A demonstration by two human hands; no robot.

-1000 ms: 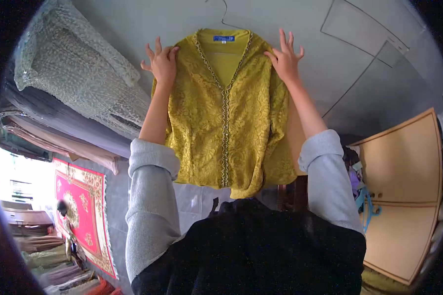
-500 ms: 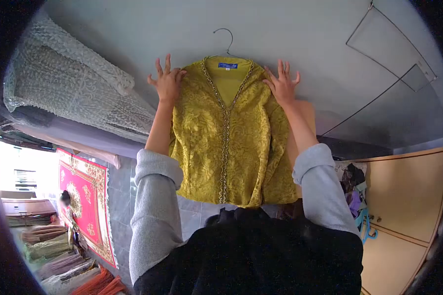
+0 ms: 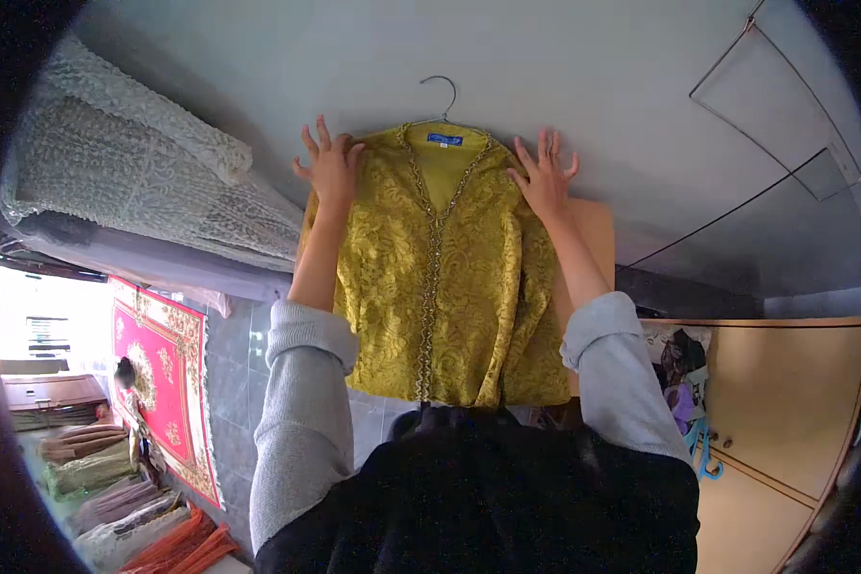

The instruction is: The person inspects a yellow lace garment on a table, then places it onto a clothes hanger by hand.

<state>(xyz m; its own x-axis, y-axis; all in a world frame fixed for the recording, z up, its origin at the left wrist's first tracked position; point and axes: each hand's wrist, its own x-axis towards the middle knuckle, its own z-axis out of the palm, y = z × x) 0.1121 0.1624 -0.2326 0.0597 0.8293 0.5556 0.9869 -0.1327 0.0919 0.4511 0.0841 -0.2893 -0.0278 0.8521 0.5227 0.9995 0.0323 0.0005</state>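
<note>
A mustard-yellow lace blouse (image 3: 387,258) with a beaded V-neck and front trim hangs flat in front of me on a wire hanger (image 3: 454,97). Inside its collar is a blue label (image 3: 445,140). My left hand (image 3: 331,175) rests at the shoulder on the left, fingers spread, the thumb side touching the lace. At the opposite shoulder, my right hand (image 3: 546,180) is likewise spread, its thumb side against the cloth. One sleeve lies folded down across the blouse front. Neither hand visibly grips the fabric.
A white lace garment (image 3: 134,163) hangs at upper left. Behind the blouse is a light wooden board (image 3: 593,239). A wooden cabinet (image 3: 775,383) stands at right, beside blue hangers (image 3: 706,450). Lower left shows a red rug (image 3: 167,373), folded fabrics (image 3: 177,550) and another person (image 3: 129,392).
The blouse and both hands sit slightly lower in view. My right hand has shifted a little left, its fingers still spread. Both hands stay at the shoulders.
</note>
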